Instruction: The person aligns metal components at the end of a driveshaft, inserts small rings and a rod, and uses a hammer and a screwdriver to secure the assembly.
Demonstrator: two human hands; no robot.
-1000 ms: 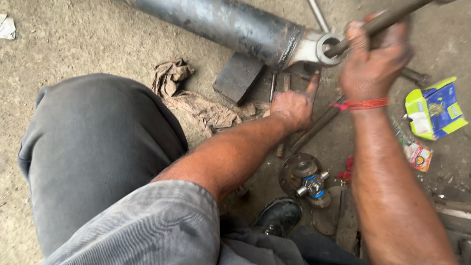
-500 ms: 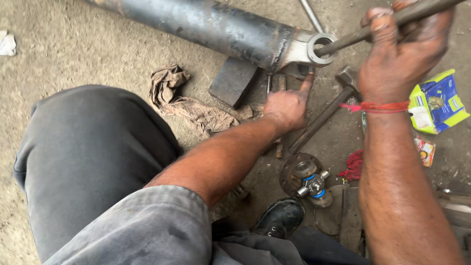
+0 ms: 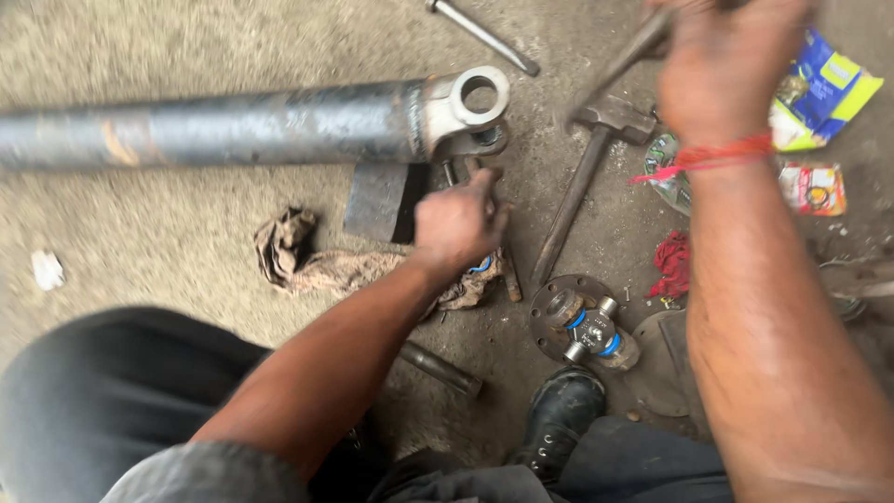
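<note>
Right hand (image 3: 722, 70) has its grip closed around a metal rod (image 3: 626, 58), raised above the hammer (image 3: 582, 172) on the floor. Left hand (image 3: 456, 224), fingers curled on small tools, rests just below the yoke (image 3: 466, 102) of the steel shaft (image 3: 214, 126).

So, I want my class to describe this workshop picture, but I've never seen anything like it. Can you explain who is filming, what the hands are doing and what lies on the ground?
The picture comes from a camera worn on a person's head, looking down at their own arms, grey trousers and black boot. There is no machine, only two bare hands.

The left hand reaches down just below the yoke end of a long steel drive shaft, which rests on a dark block. The right hand, with a red thread at the wrist, grips a metal bar; it is blurred.

On the dirty concrete floor lie a hammer, a rag, a cross-shaped universal joint with blue seals on a round flange, a thin rod and some coloured packets.
</note>
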